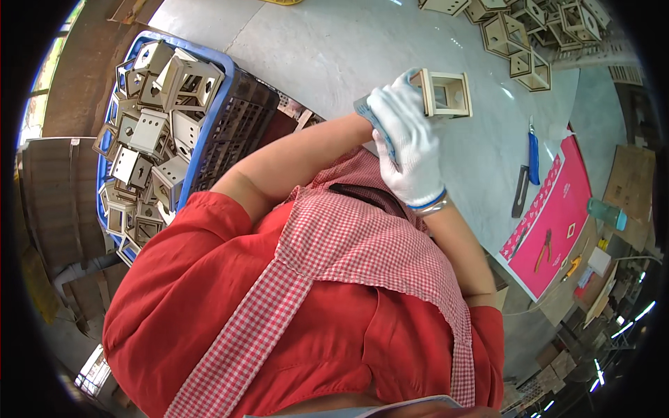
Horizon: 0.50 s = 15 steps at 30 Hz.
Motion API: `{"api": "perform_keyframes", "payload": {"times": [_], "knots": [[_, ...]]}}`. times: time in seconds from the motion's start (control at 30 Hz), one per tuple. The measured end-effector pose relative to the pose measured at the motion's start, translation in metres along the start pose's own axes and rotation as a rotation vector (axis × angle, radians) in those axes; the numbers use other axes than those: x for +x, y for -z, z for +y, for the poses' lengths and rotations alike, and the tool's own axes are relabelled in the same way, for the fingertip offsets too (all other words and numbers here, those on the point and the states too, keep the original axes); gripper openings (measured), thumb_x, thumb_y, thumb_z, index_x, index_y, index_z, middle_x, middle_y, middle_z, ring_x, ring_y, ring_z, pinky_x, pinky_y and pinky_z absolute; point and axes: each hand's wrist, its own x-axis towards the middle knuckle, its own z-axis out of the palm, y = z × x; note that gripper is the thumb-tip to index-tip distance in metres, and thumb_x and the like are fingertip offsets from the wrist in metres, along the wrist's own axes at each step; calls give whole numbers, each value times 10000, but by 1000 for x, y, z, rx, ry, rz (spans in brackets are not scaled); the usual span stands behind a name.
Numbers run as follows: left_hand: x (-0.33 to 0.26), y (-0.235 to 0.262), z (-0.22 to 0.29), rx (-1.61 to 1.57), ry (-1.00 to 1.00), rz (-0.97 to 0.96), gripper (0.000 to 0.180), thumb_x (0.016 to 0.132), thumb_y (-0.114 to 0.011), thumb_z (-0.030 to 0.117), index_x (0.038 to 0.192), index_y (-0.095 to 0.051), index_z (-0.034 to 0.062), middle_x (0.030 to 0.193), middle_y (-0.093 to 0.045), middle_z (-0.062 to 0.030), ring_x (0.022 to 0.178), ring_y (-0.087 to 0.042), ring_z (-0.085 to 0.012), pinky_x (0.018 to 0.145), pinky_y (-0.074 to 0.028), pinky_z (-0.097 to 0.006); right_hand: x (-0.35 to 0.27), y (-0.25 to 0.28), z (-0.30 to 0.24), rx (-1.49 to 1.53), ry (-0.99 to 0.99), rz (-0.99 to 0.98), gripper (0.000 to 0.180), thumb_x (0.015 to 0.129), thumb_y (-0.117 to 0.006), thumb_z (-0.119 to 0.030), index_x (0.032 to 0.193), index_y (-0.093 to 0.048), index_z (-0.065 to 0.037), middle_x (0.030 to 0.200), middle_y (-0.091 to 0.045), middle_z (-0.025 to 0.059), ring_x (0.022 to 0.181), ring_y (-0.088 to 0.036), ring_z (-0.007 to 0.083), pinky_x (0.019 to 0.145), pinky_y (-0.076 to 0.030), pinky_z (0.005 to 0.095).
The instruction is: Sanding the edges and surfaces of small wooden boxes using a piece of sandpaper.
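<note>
Right hand (413,153): over your left hand (404,80); opening and hold of both unclear.
Near box (428,97): looks built, open-faced; remainder unclear.
Basket (226,73): built boxes (150,132) heaped.

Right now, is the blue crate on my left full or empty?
Full. Small wooden boxes are heaped across the blue crate, covering its bottom; some reach its rim.

A blue utility knife (534,157) and a dark flat strip (520,192), perhaps a ruler, lay to the right of the right hand (412,164). Farther right and lower, orange-handled pliers (546,245) rested on a pink sheet (563,202). Beyond it, well apart from that hand, a teal bottle (606,214) lay near brown cardboard (629,175).
</note>
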Motion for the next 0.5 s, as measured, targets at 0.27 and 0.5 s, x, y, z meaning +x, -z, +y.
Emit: {"api": "perform_keyframes", "payload": {"times": [0.27, 0.5], "knots": [[5, 17, 41, 824, -674, -347, 290, 1013, -563, 368, 1014, -712, 120, 970, -730, -93, 993, -644, -277, 1221, -299, -514, 47, 51, 87, -265, -159, -211, 423, 1062, -491, -336, 1243, -674, 0, 1058, -744, 193, 845, -692, 310, 713, -529, 397], [2, 19, 36, 769, -688, -340, 260, 949, -608, 350, 966, -686, 103, 975, -730, -96, 972, -638, -287, 1186, -335, -509, 62, 49, 64, -111, -1029, -60, 420, 1082, -480, -369, 1216, -699, -37, 831, -736, 158, 563, -600, 333, 539, -488, 430]]}}
